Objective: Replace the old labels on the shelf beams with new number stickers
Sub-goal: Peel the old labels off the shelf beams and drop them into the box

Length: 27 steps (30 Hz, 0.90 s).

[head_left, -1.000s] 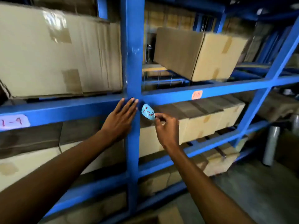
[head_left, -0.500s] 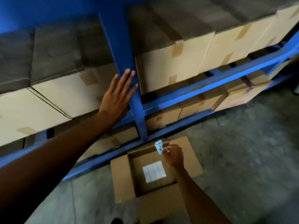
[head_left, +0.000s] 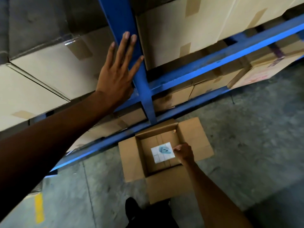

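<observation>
Pinched in the right hand (head_left: 183,152), the blue label (head_left: 163,149) hangs over the white sheet (head_left: 162,154) in the open box (head_left: 131,162), long axis pointing left. Left hand (head_left: 116,71), fingers straight, presses the blue post (head_left: 139,66).

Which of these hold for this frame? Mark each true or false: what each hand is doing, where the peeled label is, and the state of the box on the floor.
1. The left hand lies flat with straight fingers against the blue upright. True.
2. The right hand is empty. False: it pinches the blue label.
3. The floor box is taped shut. False: its flaps are open.
4. A white sheet lies inside the box. True.
</observation>
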Tool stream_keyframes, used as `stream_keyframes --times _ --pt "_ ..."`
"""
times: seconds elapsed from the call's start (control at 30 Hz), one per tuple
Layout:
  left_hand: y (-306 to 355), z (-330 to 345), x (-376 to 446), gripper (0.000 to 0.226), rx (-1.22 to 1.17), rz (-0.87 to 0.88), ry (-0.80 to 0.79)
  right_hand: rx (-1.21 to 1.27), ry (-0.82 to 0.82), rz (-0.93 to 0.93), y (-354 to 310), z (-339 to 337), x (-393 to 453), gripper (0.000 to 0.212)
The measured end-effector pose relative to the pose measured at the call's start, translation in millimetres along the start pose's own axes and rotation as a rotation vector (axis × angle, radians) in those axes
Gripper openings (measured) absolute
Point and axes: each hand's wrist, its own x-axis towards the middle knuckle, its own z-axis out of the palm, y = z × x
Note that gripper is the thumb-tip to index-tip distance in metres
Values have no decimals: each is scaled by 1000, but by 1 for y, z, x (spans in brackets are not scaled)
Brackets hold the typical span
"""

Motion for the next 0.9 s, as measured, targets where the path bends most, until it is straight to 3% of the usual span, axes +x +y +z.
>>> stream_keyframes --times 0.23,0.43,0.5,0.67,0.9 --pt "-1 -3 0 91 5 12 -5 57 80 -23 1 -10 -6 25" --pt "-9 -16 -10 86 -90 67 -59 108 114 -132 -30 -16 -25 23" --pt "-15 -22 -25 85 -183 40 -85 114 144 -230 -54 -19 -34 23" --pt "-56 -41 -84 80 -297 -31 38 231 316 -476 -142 -35 -77 25" --pt "-173 -68 -191 82 -193 -184 308 439 658 -865 -287 -39 -182 18"
